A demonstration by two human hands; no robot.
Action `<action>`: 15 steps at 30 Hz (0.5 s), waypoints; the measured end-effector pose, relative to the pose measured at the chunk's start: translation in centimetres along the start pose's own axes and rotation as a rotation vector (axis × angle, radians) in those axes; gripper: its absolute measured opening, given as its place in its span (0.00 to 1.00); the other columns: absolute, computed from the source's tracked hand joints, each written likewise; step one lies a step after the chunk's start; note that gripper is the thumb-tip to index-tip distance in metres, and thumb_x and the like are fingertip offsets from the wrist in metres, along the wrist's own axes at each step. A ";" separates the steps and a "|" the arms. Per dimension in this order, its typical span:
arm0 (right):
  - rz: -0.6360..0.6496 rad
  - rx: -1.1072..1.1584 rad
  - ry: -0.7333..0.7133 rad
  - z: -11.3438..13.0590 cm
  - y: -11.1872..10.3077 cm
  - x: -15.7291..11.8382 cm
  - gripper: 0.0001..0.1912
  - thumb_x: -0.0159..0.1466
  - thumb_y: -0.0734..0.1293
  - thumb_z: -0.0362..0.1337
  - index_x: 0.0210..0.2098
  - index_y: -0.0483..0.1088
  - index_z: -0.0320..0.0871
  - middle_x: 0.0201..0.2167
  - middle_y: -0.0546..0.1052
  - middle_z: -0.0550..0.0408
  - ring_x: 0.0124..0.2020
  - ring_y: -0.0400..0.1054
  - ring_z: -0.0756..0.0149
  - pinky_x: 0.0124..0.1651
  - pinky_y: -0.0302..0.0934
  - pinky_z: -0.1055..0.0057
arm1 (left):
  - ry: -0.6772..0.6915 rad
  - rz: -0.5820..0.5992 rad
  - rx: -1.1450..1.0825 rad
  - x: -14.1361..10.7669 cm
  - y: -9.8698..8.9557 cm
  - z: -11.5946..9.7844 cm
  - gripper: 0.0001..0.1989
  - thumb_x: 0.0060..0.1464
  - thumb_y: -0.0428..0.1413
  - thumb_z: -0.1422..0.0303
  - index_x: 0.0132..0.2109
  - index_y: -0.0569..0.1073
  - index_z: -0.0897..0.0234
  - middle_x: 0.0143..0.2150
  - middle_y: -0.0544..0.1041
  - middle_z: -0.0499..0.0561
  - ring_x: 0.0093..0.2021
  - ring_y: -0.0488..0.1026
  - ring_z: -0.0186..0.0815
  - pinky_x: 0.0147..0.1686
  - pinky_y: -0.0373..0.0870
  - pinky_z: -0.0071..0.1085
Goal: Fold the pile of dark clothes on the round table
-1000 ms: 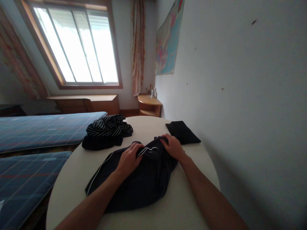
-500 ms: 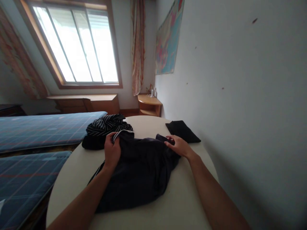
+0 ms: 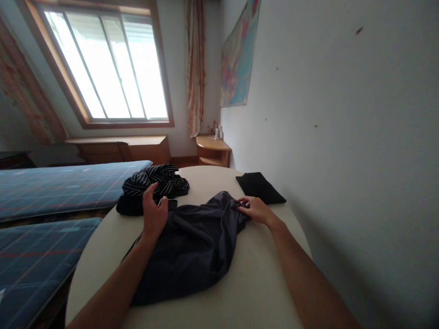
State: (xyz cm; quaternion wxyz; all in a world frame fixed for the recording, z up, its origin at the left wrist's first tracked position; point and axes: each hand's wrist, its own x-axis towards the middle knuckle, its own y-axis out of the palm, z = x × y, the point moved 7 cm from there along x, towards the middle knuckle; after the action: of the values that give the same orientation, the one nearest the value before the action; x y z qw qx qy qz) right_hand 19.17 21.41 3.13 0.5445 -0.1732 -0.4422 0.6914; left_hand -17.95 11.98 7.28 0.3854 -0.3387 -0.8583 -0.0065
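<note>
A dark navy garment [image 3: 192, 246] with a thin white trim lies rumpled on the round cream table [image 3: 260, 283]; its exact kind I cannot make out. My left hand [image 3: 155, 212] is over the garment's far left corner, thumb and fingers apart, holding nothing. At the far right corner, my right hand [image 3: 255, 209] pinches the cloth between thumb and fingers. Just beyond my left hand is a heap of black clothing with white stripes [image 3: 154, 178], resting on plain black cloth. A folded black cloth [image 3: 262, 187] lies flat beyond my right hand.
Two mattresses with blue plaid covers [image 3: 68, 187] lie to the left of the table. The white wall [image 3: 343, 160] runs close along the right side. A wooden corner shelf [image 3: 213, 145] and a desk [image 3: 147, 141] stand at the back under the window.
My left hand has let go of the white-trimmed edge and its fingers have spread. The garment's far right part has bunched upward beside my right hand, which now pinches it.
</note>
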 end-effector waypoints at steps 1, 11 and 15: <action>-0.074 0.006 -0.024 0.4 -0.6 0.1 0.14 0.60 0.69 0.43 0.43 0.77 0.45 0.38 0.80 0.51 0.38 0.73 0.60 0.43 0.65 0.67 | 0.090 0.119 0.058 -0.8 1.1 -1.1 0.23 0.56 0.53 0.67 0.59 0.67 0.63 0.61 0.67 0.59 0.63 0.63 0.45 0.64 0.56 0.45; -0.575 0.024 -0.085 1.6 -4.7 -0.9 0.19 0.65 0.63 0.49 0.45 0.74 0.42 0.41 0.77 0.45 0.41 0.71 0.57 0.47 0.64 0.62 | 0.266 0.943 0.372 -7.1 6.5 -1.3 0.10 0.55 0.57 0.66 0.44 0.78 0.58 0.48 0.78 0.56 0.49 0.74 0.46 0.50 0.68 0.39; -0.320 0.068 0.014 1.7 -2.8 -0.4 0.23 0.67 0.59 0.53 0.41 0.76 0.43 0.25 0.76 0.54 0.27 0.70 0.63 0.33 0.62 0.69 | 0.263 0.976 0.353 -6.8 6.2 -2.8 0.06 0.56 0.55 0.66 0.37 0.76 0.59 0.36 0.79 0.53 0.41 0.75 0.43 0.40 0.68 0.33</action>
State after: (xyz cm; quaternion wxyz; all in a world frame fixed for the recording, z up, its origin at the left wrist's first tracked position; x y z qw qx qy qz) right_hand 19.78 20.36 6.22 0.6563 -0.0869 -0.4367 0.6091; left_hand -9.26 12.09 3.20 0.4990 -0.6249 -0.5334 0.2755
